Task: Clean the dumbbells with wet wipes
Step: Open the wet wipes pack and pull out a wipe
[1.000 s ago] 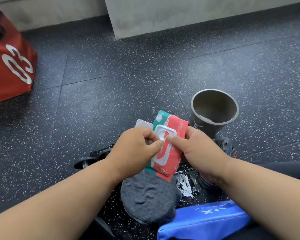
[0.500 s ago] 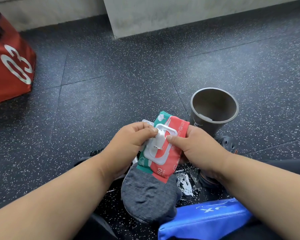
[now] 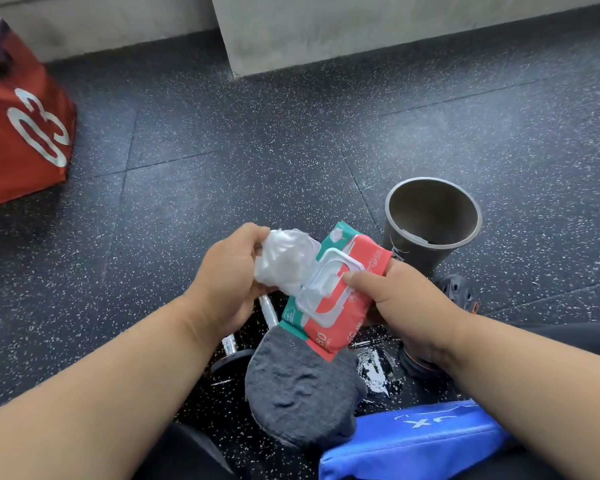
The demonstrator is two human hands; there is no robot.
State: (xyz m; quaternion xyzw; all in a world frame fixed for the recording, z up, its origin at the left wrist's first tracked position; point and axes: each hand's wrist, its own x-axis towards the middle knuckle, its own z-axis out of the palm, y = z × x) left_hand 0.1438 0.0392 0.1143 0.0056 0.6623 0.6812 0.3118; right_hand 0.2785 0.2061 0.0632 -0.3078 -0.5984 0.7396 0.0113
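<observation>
Above the floor, between your forearms:
Left hand [image 3: 227, 282]: your fingers gripped a crumpled wet wipe [image 3: 284, 263].
Right hand [image 3: 400, 303]: you clasped the wipes pack [image 3: 343, 306], thumb on its opened lid frame.
Dumbbell [image 3: 269, 311]: lay beneath the pack, mostly hidden.
Bin [image 3: 430, 223]: stood just beyond your right hand.

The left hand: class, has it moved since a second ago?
Yes. The left hand, gripping a wet wipe, has drawn left, away from the wipes pack and the grey bin.

Wipe pack [image 3: 340, 299] above the sock [image 3: 302, 393], bucket [image 3: 430, 220] behind-right, dumbbell [image 3: 246, 334] underneath, box [image 3: 21, 126] far left.
</observation>
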